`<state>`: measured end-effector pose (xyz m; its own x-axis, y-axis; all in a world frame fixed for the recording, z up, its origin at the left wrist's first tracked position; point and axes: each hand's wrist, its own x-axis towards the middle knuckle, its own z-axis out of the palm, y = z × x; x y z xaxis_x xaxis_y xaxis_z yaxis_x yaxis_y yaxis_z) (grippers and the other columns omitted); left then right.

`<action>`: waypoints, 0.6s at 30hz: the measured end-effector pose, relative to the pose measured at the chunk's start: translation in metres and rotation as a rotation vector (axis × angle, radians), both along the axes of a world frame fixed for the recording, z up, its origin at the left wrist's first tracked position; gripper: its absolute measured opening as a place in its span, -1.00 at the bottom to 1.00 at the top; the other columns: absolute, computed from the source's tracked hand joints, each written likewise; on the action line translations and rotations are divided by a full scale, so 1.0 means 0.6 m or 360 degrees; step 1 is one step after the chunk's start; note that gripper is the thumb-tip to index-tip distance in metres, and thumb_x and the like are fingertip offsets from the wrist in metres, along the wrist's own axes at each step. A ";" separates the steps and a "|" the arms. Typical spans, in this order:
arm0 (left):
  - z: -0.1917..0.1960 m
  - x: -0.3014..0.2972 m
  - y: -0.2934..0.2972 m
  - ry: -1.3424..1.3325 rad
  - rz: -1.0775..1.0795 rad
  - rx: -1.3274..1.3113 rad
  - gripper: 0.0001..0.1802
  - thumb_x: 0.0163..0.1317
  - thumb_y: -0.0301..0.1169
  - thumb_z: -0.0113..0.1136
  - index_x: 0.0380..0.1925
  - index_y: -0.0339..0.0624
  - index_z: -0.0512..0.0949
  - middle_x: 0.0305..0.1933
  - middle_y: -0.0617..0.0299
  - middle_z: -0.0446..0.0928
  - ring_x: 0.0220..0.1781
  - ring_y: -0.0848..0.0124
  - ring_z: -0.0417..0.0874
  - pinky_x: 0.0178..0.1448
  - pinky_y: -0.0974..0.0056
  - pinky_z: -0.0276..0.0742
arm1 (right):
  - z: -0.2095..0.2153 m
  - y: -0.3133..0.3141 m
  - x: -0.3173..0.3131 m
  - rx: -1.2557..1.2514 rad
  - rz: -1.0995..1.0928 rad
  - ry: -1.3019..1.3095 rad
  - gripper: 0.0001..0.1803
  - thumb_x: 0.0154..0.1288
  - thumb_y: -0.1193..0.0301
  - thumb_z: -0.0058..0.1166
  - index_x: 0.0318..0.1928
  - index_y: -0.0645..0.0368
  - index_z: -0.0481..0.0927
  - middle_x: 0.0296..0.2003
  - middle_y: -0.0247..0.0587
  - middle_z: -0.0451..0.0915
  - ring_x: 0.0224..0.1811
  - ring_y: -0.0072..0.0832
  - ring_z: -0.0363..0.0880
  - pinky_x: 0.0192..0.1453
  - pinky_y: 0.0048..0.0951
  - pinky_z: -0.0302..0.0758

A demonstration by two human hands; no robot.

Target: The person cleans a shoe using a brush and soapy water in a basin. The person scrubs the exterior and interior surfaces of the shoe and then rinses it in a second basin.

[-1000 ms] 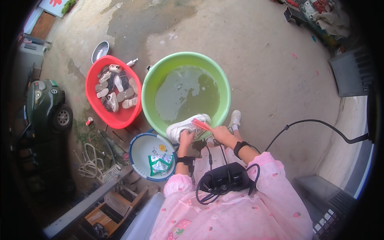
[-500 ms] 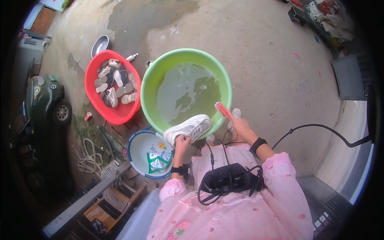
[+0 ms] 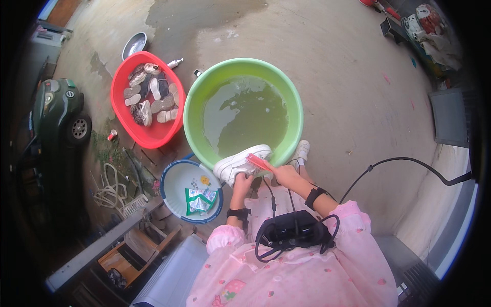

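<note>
White sneaker (image 3: 240,162): we hold it at the near rim of the green basin (image 3: 197,97), toe toward the right, partly over the murky water. Left hand (image 3: 242,185): closed around the sneaker's heel end from below, fingers wrapped on it. Right hand (image 3: 284,175): closed on the handle of a red scrub brush (image 3: 259,162), whose head lies on the sneaker's upper. To scrub well, we judge the shoe should stay braced against the basin rim, the left grip firm so it does not twist, and the brush worked in short strokes along seams and sole edge with the bristles kept wet. Red basin (image 3: 153,135): just left of the green one, touching or nearly so, filled with a heap of other shoes and sandals. White bowl with blue rim (image 3: 171,176): on the ground by our left knee, holding a green packet (image 3: 200,199). Small metal bowl (image 3: 134,45): beyond the red basin. Black device with cables (image 3: 292,231): strapped at our chest. Ground: wet concrete.
</note>
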<state>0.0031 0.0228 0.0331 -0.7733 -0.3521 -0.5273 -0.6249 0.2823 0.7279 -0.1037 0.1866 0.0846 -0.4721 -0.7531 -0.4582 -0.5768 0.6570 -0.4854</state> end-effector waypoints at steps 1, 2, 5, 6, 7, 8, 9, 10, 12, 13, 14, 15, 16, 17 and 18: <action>0.005 -0.004 0.001 -0.0022 0.0015 0.0018 -0.71 -0.16 -0.35 -0.01 -0.60 -0.47 0.38 -0.62 -0.07 0.38 -0.54 0.16 0.42 -0.41 0.21 0.30 | 0.007 0.001 -0.012 0.0114 0.0004 0.0051 -0.28 -0.16 0.47 -0.10 0.12 -0.10 0.02 -0.67 -0.10 0.43 -0.61 -0.21 0.45 -0.57 -0.26 0.35; 0.002 -0.011 0.005 -0.0023 0.0069 0.0013 -0.71 -0.16 -0.35 -0.01 -0.60 -0.47 0.38 -0.62 -0.07 0.38 -0.54 0.16 0.42 -0.41 0.21 0.30 | 0.012 -0.001 -0.024 0.0108 0.0057 0.0052 -0.28 -0.16 0.47 -0.10 0.12 -0.10 0.02 -0.67 -0.10 0.43 -0.61 -0.21 0.45 -0.57 -0.26 0.35; -0.011 -0.013 0.008 0.0037 0.0078 -0.0037 -0.71 -0.16 -0.33 -0.01 -0.59 -0.44 0.38 -0.63 -0.02 0.38 -0.54 0.27 0.43 -0.43 0.27 0.32 | 0.016 -0.034 -0.049 0.0111 -0.0074 0.0089 -0.38 -0.14 0.46 -0.13 0.07 -0.04 0.12 -0.71 -0.07 0.42 -0.62 -0.17 0.44 -0.54 -0.23 0.35; -0.012 -0.014 0.015 0.0036 0.0087 -0.0063 -0.71 -0.14 -0.34 -0.02 -0.55 -0.44 0.38 -0.58 -0.05 0.40 -0.51 0.25 0.44 -0.40 0.26 0.32 | 0.026 -0.054 -0.053 0.0108 -0.0011 0.0096 -0.38 -0.14 0.46 -0.13 0.07 -0.04 0.12 -0.71 -0.07 0.42 -0.62 -0.17 0.44 -0.54 -0.23 0.35; -0.005 -0.018 0.018 -0.0058 0.0125 0.0002 -0.72 -0.11 -0.34 -0.03 -0.49 -0.41 0.39 -0.49 -0.06 0.42 -0.43 0.21 0.45 -0.33 0.25 0.32 | 0.046 -0.077 -0.059 -0.0020 0.0054 0.0093 -0.38 -0.14 0.46 -0.14 0.06 -0.03 0.13 -0.72 -0.05 0.41 -0.62 -0.16 0.43 -0.54 -0.23 0.34; 0.002 -0.019 0.015 -0.0055 0.0202 0.0002 -0.72 -0.11 -0.34 -0.03 -0.49 -0.41 0.39 -0.49 -0.06 0.42 -0.43 0.21 0.45 -0.33 0.25 0.32 | 0.063 -0.103 -0.062 -0.0147 0.0122 0.0085 -0.39 -0.14 0.46 -0.14 0.06 -0.03 0.14 -0.72 -0.04 0.40 -0.62 -0.15 0.42 -0.54 -0.22 0.34; 0.014 -0.027 0.013 -0.0064 0.0127 0.0104 -0.71 -0.08 -0.35 -0.06 -0.40 -0.38 0.36 -0.41 -0.07 0.41 -0.34 0.15 0.43 -0.25 0.23 0.31 | 0.078 -0.129 -0.063 -0.0190 0.0220 0.0080 -0.40 -0.15 0.45 -0.14 0.05 -0.02 0.16 -0.67 -0.01 0.40 -0.62 -0.15 0.41 -0.52 -0.23 0.34; 0.019 -0.034 0.010 -0.0066 0.0051 0.0203 -0.68 -0.05 -0.36 -0.08 -0.30 -0.35 0.34 -0.33 -0.08 0.41 -0.25 0.09 0.42 -0.17 0.21 0.29 | 0.091 -0.157 -0.058 -0.0192 0.0292 0.0093 -0.40 -0.15 0.45 -0.14 0.05 -0.02 0.16 -0.67 -0.01 0.40 -0.62 -0.15 0.41 -0.52 -0.23 0.34; -0.073 0.012 0.007 0.0272 0.0142 0.0224 -0.74 -0.06 -0.41 -0.12 -0.35 -0.32 0.36 -0.37 -0.08 0.42 -0.26 0.05 0.42 -0.18 0.17 0.30 | 0.114 -0.233 -0.009 -0.0381 0.0759 0.0067 -0.41 -0.15 0.45 -0.14 0.04 0.00 0.17 -0.61 -0.01 0.40 -0.62 -0.14 0.40 -0.52 -0.25 0.34; -0.077 0.013 0.010 0.0234 0.0184 0.0192 -0.74 -0.06 -0.41 -0.12 -0.35 -0.32 0.36 -0.37 -0.08 0.42 -0.26 0.05 0.42 -0.18 0.17 0.30 | 0.110 -0.257 0.005 -0.0322 0.0960 0.0055 -0.43 -0.13 0.42 -0.14 0.03 0.05 0.17 -0.56 -0.01 0.40 -0.62 -0.15 0.41 -0.52 -0.27 0.35; -0.078 0.018 0.011 0.0182 0.0233 0.0155 -0.74 -0.06 -0.41 -0.12 -0.35 -0.32 0.36 -0.37 -0.08 0.42 -0.26 0.05 0.42 -0.18 0.17 0.30 | 0.110 -0.281 0.021 -0.0323 0.1031 0.0064 -0.43 -0.13 0.42 -0.14 0.03 0.05 0.17 -0.56 -0.01 0.40 -0.62 -0.15 0.41 -0.52 -0.27 0.35; -0.081 0.047 0.016 0.0099 0.0323 0.0106 -0.74 -0.06 -0.41 -0.12 -0.35 -0.32 0.36 -0.37 -0.08 0.42 -0.26 0.05 0.42 -0.18 0.17 0.30 | 0.112 -0.308 0.056 -0.0405 0.1220 0.0014 -0.47 -0.13 0.43 -0.14 -0.01 0.07 0.22 -0.62 -0.06 0.40 -0.63 -0.19 0.41 -0.54 -0.28 0.34; -0.085 0.045 0.026 0.0071 0.0353 0.0098 -0.75 -0.06 -0.41 -0.12 -0.35 -0.32 0.37 -0.37 -0.08 0.42 -0.26 0.05 0.42 -0.18 0.17 0.30 | 0.112 -0.323 0.074 -0.0442 0.1341 -0.0001 -0.52 -0.12 0.43 -0.14 -0.05 0.09 0.26 -0.68 -0.12 0.39 -0.64 -0.22 0.41 -0.57 -0.29 0.33; -0.088 0.047 0.032 0.0046 0.0375 0.0095 -0.75 -0.06 -0.41 -0.12 -0.36 -0.32 0.37 -0.37 -0.08 0.42 -0.26 0.05 0.42 -0.18 0.17 0.30 | 0.101 -0.338 0.093 -0.0429 0.1384 0.0017 -0.52 -0.12 0.43 -0.14 -0.05 0.09 0.26 -0.68 -0.12 0.39 -0.64 -0.22 0.41 -0.57 -0.29 0.33; -0.091 0.054 0.040 0.0024 0.0406 0.0093 -0.75 -0.06 -0.41 -0.12 -0.36 -0.32 0.37 -0.37 -0.08 0.42 -0.26 0.05 0.42 -0.18 0.17 0.30 | 0.083 -0.353 0.116 -0.0401 0.1571 0.0061 -0.57 -0.11 0.43 -0.14 -0.10 0.11 0.29 -0.67 -0.13 0.40 -0.62 -0.23 0.42 -0.56 -0.30 0.34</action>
<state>0.0356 0.0467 -0.0213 -0.6713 -0.5059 -0.5416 -0.6594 0.0742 0.7481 -0.0343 -0.0253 0.1345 0.4009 -0.8868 -0.2301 -0.8239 -0.2391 -0.5139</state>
